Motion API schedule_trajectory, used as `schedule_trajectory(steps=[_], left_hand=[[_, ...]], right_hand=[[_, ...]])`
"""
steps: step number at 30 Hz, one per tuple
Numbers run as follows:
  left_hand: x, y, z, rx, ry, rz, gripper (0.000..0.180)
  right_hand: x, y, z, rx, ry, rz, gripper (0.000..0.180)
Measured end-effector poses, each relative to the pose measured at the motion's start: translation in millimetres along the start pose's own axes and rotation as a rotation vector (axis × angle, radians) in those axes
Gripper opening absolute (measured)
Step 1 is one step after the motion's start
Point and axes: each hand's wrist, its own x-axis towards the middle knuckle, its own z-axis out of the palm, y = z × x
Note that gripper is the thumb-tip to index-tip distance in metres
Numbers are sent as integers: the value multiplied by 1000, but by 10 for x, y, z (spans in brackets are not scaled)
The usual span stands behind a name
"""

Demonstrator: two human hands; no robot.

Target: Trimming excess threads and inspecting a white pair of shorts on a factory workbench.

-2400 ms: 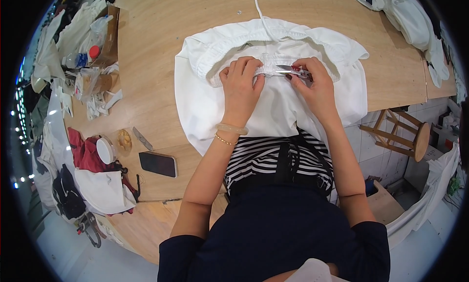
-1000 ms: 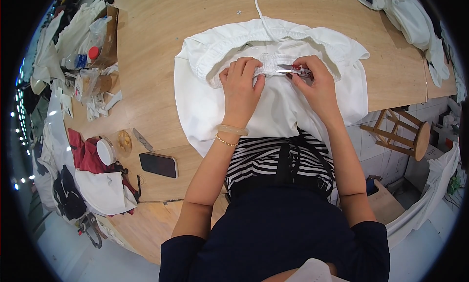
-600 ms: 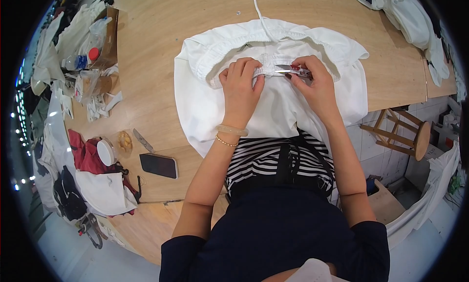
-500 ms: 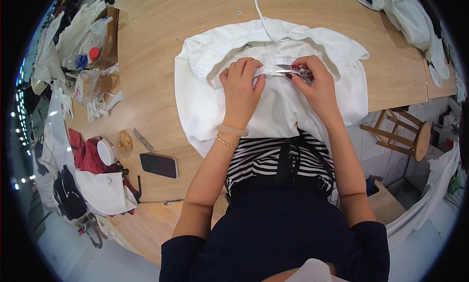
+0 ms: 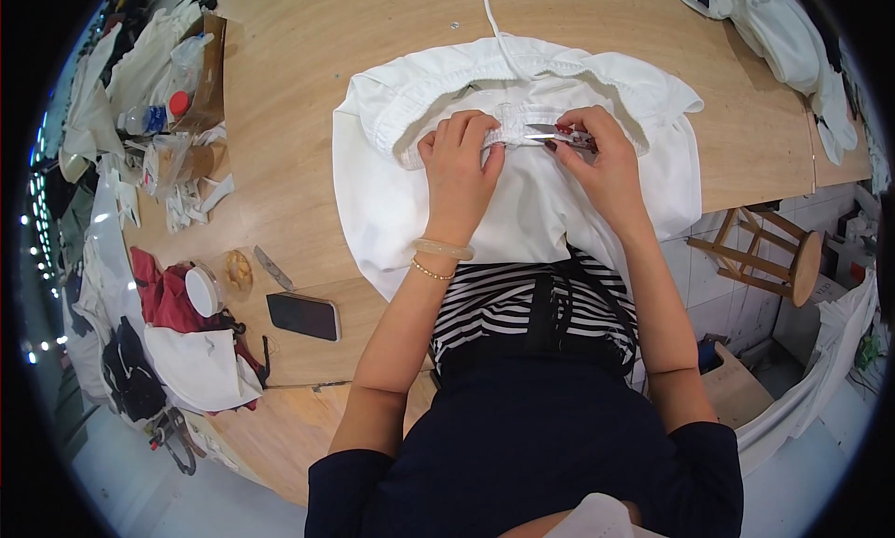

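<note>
Snips (image 5: 550, 135) sit pinched in the right hand (image 5: 601, 170); left hand (image 5: 461, 170) presses flat on white garment (image 5: 522, 198); phone (image 5: 303, 315) lies well left on the desk (image 5: 280, 193).

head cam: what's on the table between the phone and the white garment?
In the head view, only bare wooden table lies between the dark phone and the white garment. The small blade-like tool lies just above-left of the phone, off that line.

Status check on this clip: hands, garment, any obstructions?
Left hand pressing white garment at its waistband. Right hand holding thread snips at the waistband. Drawstring trailing clear; nothing blocking.
</note>
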Motion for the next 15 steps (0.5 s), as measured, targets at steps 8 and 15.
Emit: schedule_trajectory(steps=[8,15], left_hand=[[1,-2,7,1,7,8,29],[-3,-10,-4,6,-15,21,28]], right_hand=[[9,40,38,58,15,-17,22],[35,0,140,153,32,23,21]])
